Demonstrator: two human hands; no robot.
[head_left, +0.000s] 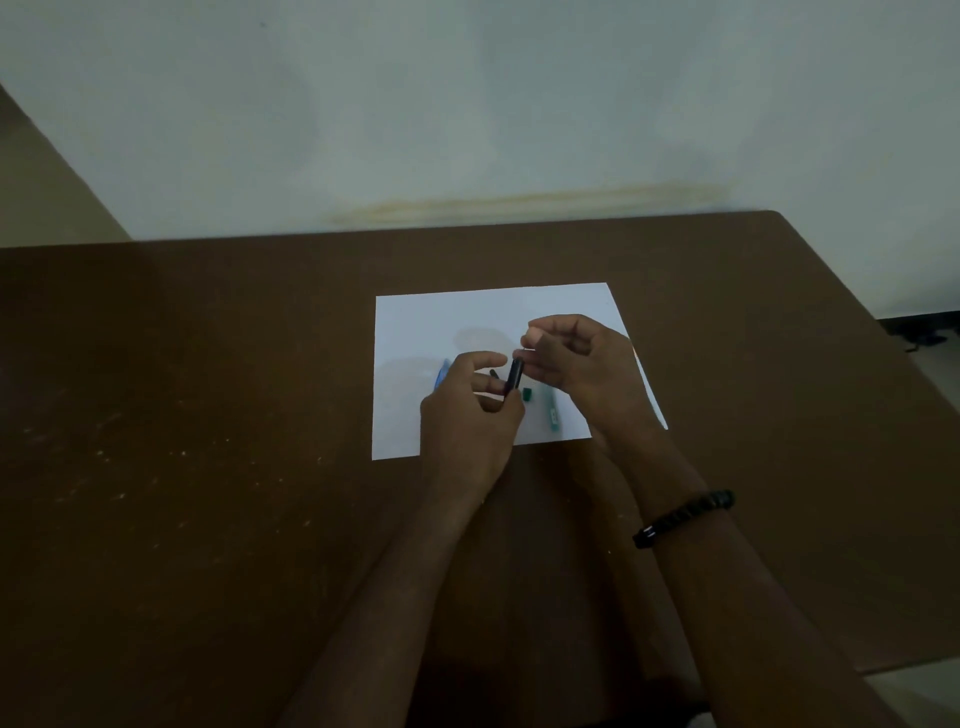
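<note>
A white sheet of paper (457, 322) lies on the brown table (208, 415). Both hands work above it. My left hand (467, 415) grips the lower end of a short black pen part (515, 375). The fingertips of my right hand (576, 358) pinch its upper end. Under the hands lie a blue pen (441, 375), a small green cap (528, 394) and a green pen (552, 410), each partly hidden. A thin dark piece (493, 373) shows between my left fingers.
The table's far edge meets a pale wall (467, 104). The right table edge (883, 332) drops to a floor with dark cables. A black beaded bracelet (685, 517) sits on my right wrist.
</note>
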